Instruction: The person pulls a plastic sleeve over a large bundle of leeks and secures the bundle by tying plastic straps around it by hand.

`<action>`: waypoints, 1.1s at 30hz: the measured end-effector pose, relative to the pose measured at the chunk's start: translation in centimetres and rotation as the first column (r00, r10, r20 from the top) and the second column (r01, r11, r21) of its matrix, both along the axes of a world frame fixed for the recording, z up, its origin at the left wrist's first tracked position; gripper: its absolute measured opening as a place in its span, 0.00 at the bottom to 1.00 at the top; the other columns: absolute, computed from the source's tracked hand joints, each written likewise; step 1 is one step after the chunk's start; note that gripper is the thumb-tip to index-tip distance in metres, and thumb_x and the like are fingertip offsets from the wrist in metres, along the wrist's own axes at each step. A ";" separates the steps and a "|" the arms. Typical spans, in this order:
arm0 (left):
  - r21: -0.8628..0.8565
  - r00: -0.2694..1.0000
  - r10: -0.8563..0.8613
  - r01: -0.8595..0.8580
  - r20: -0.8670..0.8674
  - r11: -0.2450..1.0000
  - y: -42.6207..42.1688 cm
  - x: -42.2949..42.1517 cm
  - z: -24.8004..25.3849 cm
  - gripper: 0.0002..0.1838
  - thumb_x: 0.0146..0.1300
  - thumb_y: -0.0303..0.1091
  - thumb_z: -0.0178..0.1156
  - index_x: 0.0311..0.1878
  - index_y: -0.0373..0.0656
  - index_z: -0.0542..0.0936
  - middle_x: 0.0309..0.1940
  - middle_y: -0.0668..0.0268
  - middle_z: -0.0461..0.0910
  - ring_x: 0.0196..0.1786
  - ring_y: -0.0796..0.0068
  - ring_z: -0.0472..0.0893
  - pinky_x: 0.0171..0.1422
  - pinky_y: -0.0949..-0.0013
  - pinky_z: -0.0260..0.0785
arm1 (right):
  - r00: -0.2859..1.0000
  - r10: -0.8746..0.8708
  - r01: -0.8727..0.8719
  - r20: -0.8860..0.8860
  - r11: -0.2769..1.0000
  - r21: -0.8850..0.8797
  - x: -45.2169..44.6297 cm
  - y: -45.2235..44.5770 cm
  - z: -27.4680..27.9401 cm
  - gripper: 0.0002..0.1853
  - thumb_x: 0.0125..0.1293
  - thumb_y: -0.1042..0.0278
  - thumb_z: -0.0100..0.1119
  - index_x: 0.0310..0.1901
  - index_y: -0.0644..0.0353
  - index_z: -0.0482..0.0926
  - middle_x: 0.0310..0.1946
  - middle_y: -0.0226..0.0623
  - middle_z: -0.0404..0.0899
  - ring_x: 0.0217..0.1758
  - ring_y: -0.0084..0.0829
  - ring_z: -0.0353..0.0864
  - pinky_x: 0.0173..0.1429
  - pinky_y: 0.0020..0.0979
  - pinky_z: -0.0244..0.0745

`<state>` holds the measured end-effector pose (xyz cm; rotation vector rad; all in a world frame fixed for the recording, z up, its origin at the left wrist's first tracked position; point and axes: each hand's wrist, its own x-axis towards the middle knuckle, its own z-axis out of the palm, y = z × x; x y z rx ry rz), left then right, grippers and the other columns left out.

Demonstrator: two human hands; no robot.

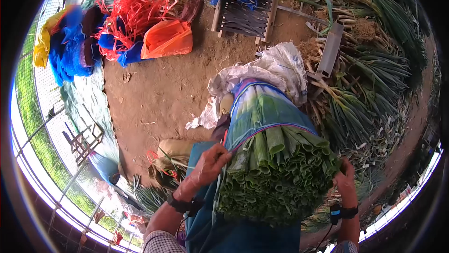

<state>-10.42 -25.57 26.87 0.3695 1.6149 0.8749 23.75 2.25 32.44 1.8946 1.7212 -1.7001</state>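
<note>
A large bundle of green onions [276, 178] lies across the person's lap, its cut green ends facing the body. Blue mesh netting [276, 105] with a pink-purple edge wraps the stalks, and the white ends point away toward a white woven sack [280, 66]. At the bundle's left side, my left hand [213, 161] is closed, its fingers pinched at the net's edge. My right hand [343, 176] rests against the right side of the cut leaves with fingers curled; what its fingertips hold, if anything, is hidden.
A low stool with black webbing [245, 16] bears blue netting. Orange-red strips [135, 14] and an orange bag [168, 40] lie upper left, beside blue nets [70, 51]. Loose onions [369, 80] are heaped on the right. A small wooden frame [86, 140] stands left.
</note>
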 end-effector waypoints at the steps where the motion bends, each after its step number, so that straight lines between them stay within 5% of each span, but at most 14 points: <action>1: -0.039 1.000 0.017 -0.016 0.026 0.999 0.1 0.3 0.6 0.08 0.69 0.32 0.58 0.37 0.38 0.72 0.29 0.68 0.73 0.36 0.77 0.71 0.43 0.71 0.67 | 0.999 0.047 -0.047 0.007 0.995 -0.087 -0.2 0.4 0.4 0.09 0.67 0.72 0.56 0.46 0.67 0.76 0.44 0.34 0.76 0.48 0.23 0.74 0.54 0.29 0.69; 2: -0.030 1.000 0.010 -0.010 0.007 1.000 -0.4 0.5 0.8 0.08 0.69 0.32 0.59 0.38 0.38 0.72 0.29 0.66 0.73 0.34 0.76 0.72 0.41 0.69 0.67 | 0.996 0.088 -0.082 0.030 0.980 -0.180 0.5 0.3 1.3 0.09 0.67 0.75 0.56 0.48 0.67 0.76 0.47 0.36 0.76 0.51 0.24 0.74 0.56 0.30 0.69; 4: 0.024 0.999 -0.003 0.004 -0.041 1.000 -0.6 0.4 -0.5 0.08 0.68 0.31 0.60 0.39 0.39 0.73 0.27 0.64 0.74 0.31 0.74 0.72 0.37 0.67 0.68 | 0.989 0.126 -0.130 0.081 0.990 0.050 4.1 -0.7 -0.5 0.13 0.66 0.76 0.58 0.51 0.68 0.76 0.53 0.42 0.71 0.58 0.34 0.73 0.60 0.32 0.69; 7: 0.054 0.990 -0.090 0.096 -0.108 0.994 -1.0 -1.0 -1.7 0.08 0.64 0.28 0.61 0.43 0.38 0.73 0.34 0.61 0.78 0.38 0.69 0.78 0.44 0.65 0.72 | 0.854 0.478 -0.512 0.203 0.843 0.165 7.0 1.7 -1.8 0.15 0.66 0.76 0.59 0.54 0.67 0.76 0.57 0.45 0.67 0.60 0.42 0.73 0.62 0.36 0.70; 10: 0.048 0.995 -0.083 0.085 -0.047 0.995 -0.9 -2.5 -2.2 0.15 0.62 0.26 0.58 0.52 0.38 0.74 0.45 0.57 0.80 0.47 0.62 0.82 0.56 0.63 0.73 | 0.723 0.629 -0.679 0.284 0.722 0.130 7.1 2.4 -2.5 0.18 0.65 0.77 0.59 0.57 0.62 0.77 0.64 0.47 0.63 0.62 0.48 0.72 0.64 0.41 0.71; 11: 0.054 0.993 -0.094 0.098 -0.070 0.994 -1.7 -2.3 -3.0 0.17 0.62 0.26 0.57 0.55 0.38 0.74 0.47 0.57 0.80 0.47 0.61 0.82 0.57 0.63 0.73 | 0.567 0.678 -0.791 0.468 0.606 0.082 5.6 2.2 -1.0 0.20 0.62 0.79 0.60 0.56 0.60 0.77 0.62 0.48 0.67 0.63 0.49 0.71 0.63 0.42 0.71; 13: 0.047 0.984 -0.038 0.047 -0.174 0.998 -3.9 -1.7 -4.8 0.21 0.61 0.25 0.55 0.59 0.37 0.74 0.49 0.53 0.80 0.49 0.58 0.82 0.56 0.61 0.74 | 0.555 0.701 -0.812 0.448 0.574 0.107 6.3 2.3 -0.7 0.20 0.60 0.80 0.61 0.56 0.60 0.78 0.61 0.49 0.70 0.63 0.50 0.71 0.63 0.43 0.72; 16: -0.253 0.925 0.068 -0.172 -0.375 0.952 -9.6 -0.6 -9.9 0.19 0.62 0.27 0.57 0.57 0.38 0.76 0.46 0.50 0.81 0.48 0.56 0.82 0.54 0.61 0.74 | 0.532 0.724 -0.829 0.438 0.551 0.096 7.5 2.6 -0.9 0.20 0.58 0.78 0.62 0.54 0.60 0.78 0.60 0.50 0.72 0.63 0.51 0.72 0.61 0.43 0.73; 19: -0.264 0.979 -0.045 -0.009 -0.199 0.965 -11.2 1.0 -11.3 0.18 0.62 0.30 0.59 0.56 0.39 0.78 0.46 0.49 0.81 0.47 0.54 0.83 0.52 0.62 0.74 | 0.499 0.737 -0.824 0.455 0.567 -0.014 11.4 2.4 -1.8 0.22 0.55 0.78 0.61 0.55 0.61 0.78 0.58 0.50 0.75 0.62 0.52 0.73 0.63 0.45 0.71; 21: -0.259 0.992 -0.112 0.093 -0.058 0.961 -9.8 1.7 -10.9 0.19 0.63 0.29 0.60 0.57 0.38 0.77 0.48 0.51 0.82 0.48 0.58 0.83 0.53 0.63 0.74 | 0.095 0.889 -0.995 0.447 0.098 0.018 15.6 3.3 -3.6 0.24 0.53 0.78 0.61 0.55 0.62 0.78 0.56 0.50 0.77 0.61 0.53 0.73 0.66 0.47 0.69; 23: -0.173 0.999 -0.042 0.045 0.022 0.984 -8.8 2.3 -11.4 0.19 0.63 0.30 0.60 0.58 0.39 0.77 0.49 0.52 0.82 0.48 0.61 0.83 0.53 0.64 0.74 | -0.055 0.894 -0.989 0.445 -0.110 0.099 17.3 3.6 -5.2 0.22 0.50 0.79 0.59 0.51 0.64 0.79 0.50 0.51 0.79 0.57 0.52 0.76 0.67 0.46 0.69; 26: -0.149 1.000 0.012 -0.009 0.015 0.989 -9.3 3.5 -13.3 0.16 0.65 0.31 0.60 0.55 0.38 0.78 0.45 0.55 0.83 0.48 0.67 0.83 0.53 0.66 0.73 | 0.100 0.895 -0.985 0.434 0.028 0.170 18.6 3.1 -5.6 0.19 0.46 0.81 0.57 0.43 0.65 0.82 0.41 0.51 0.82 0.50 0.50 0.79 0.65 0.44 0.72; 29: -0.127 0.993 0.088 -0.097 -0.077 0.987 -8.7 4.1 -14.1 0.14 0.66 0.34 0.59 0.52 0.37 0.79 0.39 0.61 0.82 0.44 0.73 0.80 0.50 0.69 0.72 | 0.167 0.860 -0.978 0.482 0.208 -0.033 18.7 2.6 -4.8 0.20 0.50 0.79 0.57 0.48 0.65 0.80 0.45 0.50 0.81 0.50 0.49 0.79 0.61 0.42 0.73; 33: -0.175 0.960 0.248 -0.269 -0.132 0.947 -9.4 5.5 -14.2 0.14 0.70 0.40 0.58 0.46 0.36 0.79 0.32 0.71 0.77 0.37 0.83 0.72 0.44 0.73 0.68 | 0.577 0.650 -0.622 0.495 0.742 -0.250 23.5 1.1 -6.4 0.20 0.64 0.66 0.53 0.57 0.62 0.74 0.52 0.40 0.79 0.49 0.40 0.80 0.57 0.37 0.74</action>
